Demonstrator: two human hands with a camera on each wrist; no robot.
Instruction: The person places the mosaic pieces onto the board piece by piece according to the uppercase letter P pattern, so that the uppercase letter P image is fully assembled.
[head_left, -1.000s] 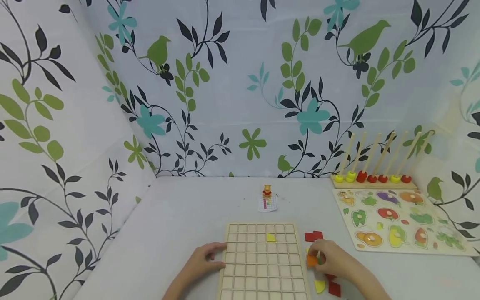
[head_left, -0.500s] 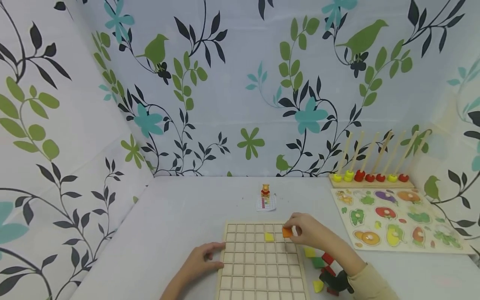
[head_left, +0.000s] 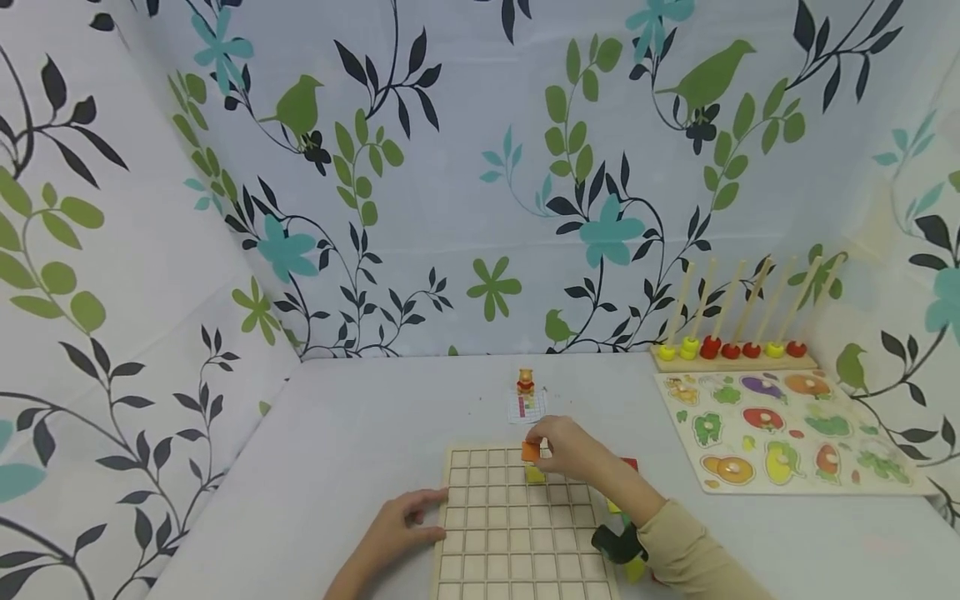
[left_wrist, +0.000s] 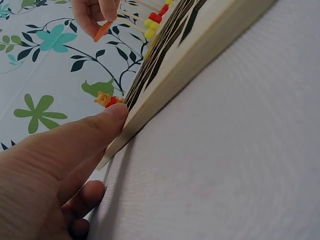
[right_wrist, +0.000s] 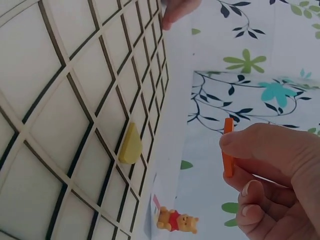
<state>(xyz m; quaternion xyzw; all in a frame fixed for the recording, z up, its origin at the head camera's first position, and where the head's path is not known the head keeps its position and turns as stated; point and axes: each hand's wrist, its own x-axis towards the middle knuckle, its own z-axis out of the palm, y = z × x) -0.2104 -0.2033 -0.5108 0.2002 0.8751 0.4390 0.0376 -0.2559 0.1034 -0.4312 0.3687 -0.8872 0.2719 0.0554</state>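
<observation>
A wooden grid board [head_left: 498, 542] lies on the table, and a yellow piece [right_wrist: 131, 144] with a curved edge sits in one of its cells near the far edge. Between thumb and fingers, my right hand [head_left: 570, 452] pinches a flat orange piece [right_wrist: 228, 147] over the far part of the board, close behind the yellow piece in the head view. The right wrist view shows the orange piece edge-on and raised above the grid. My left hand [head_left: 405, 527] touches the board's left edge with thumb and index fingertips spread apart, its other fingers loosely bent.
Behind the board, a small bear figure [head_left: 526, 382] stands by a printed card [head_left: 525, 408]. Colored pieces [head_left: 634, 570] lie right of the board, partly hidden by the right arm. Farther right are a vegetable puzzle board [head_left: 806, 433] and a bead-and-peg rack [head_left: 735, 363].
My right hand has picked the orange piece from the pieces at right and carried it left over the board's far edge. My left hand stays at the board's left edge.
</observation>
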